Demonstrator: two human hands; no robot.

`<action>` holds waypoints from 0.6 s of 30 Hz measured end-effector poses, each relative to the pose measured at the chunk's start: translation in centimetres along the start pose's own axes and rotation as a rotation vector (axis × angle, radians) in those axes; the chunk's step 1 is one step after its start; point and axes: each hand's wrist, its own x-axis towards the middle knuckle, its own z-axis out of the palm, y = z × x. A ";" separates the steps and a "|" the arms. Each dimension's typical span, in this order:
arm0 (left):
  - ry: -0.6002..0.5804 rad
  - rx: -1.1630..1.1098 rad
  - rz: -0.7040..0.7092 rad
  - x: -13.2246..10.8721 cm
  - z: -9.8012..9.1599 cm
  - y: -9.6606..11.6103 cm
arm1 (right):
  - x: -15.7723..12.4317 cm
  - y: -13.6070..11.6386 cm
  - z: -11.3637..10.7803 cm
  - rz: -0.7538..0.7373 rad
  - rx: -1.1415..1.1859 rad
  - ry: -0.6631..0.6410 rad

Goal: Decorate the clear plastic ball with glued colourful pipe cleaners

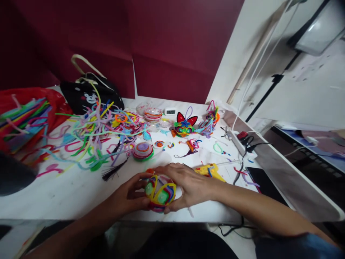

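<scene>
Both hands are wrapped around the same thing: a round ball covered in pipe cleaners (160, 194), sitting at the near edge of the white table (67, 190), dead centre. The left hand (129, 196) cups it from the left with the thumb on its top. The right hand (188, 185) lies over the top and right side, fingers curled under the far edge. So both are grasping it, not clenched hard as far as I can tell.

My read is this is the shaping bit, pressing the yellow and red loops down against the ball around those two pale green spots. It's round and fuzzy, so whatever gets turned or tucked next wants one hand steadying it while the other works.

Just right of the right hand is a yellow glue gun (210, 169) lying on the table. Further back there's a little coiled disc (142, 151), and a black tassel (113, 172) to the near left of that. Far left is a huge tangle of loose pipe cleaners (102, 129), with a black bag (88, 95) behind it. A finished figure with red ears (184, 126) stands far centre.
</scene>
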 end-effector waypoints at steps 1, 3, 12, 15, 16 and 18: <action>-0.006 -0.007 -0.013 -0.2 -0.1 -0.2 | 0.2 0.1 0.2 -0.012 -0.001 -0.008; -0.005 -0.027 -0.033 -0.5 -0.3 -0.5 | 0.5 0.5 0.7 -0.032 -0.011 -0.028; 0.077 -0.001 -0.109 -1.0 -1.2 -1.2 | 1.5 2.0 1.7 -0.105 -0.127 -0.116; 0.033 0.089 -0.076 -0.7 -1.9 -1.7 | 1.7 2.0 1.7 -0.090 -0.172 -0.160; 0.017 0.123 -0.050 -0.7 -2.1 -1.9 | 1.8 2.1 1.7 -0.090 -0.181 -0.169; 0.006 0.192 0.005 -0.7 -2.2 -1.9 | 1.8 2.2 1.7 -0.096 -0.183 -0.184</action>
